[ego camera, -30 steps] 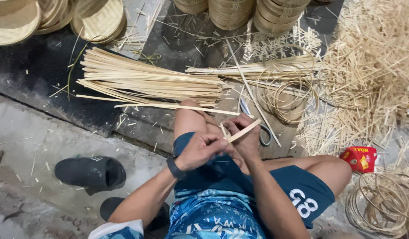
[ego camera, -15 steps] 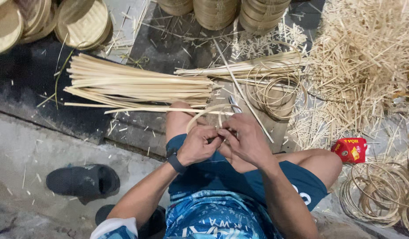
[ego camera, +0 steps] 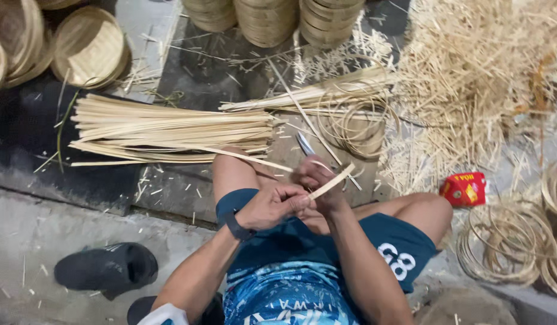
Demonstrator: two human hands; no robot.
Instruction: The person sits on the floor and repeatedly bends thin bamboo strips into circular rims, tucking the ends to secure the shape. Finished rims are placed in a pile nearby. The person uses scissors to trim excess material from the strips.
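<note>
Both hands are pinching one bamboo strip (ego camera: 332, 180): left hand (ego camera: 272, 204) closed on its near end, right hand (ego camera: 317, 180) just beyond; strip's pointing up-right, away from body.

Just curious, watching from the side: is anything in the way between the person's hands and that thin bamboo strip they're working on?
Nothing visible is. The left hand and the right hand both grip the bamboo strip directly, above the lap. The bundle of strips lies apart, further out on the floor.
</note>
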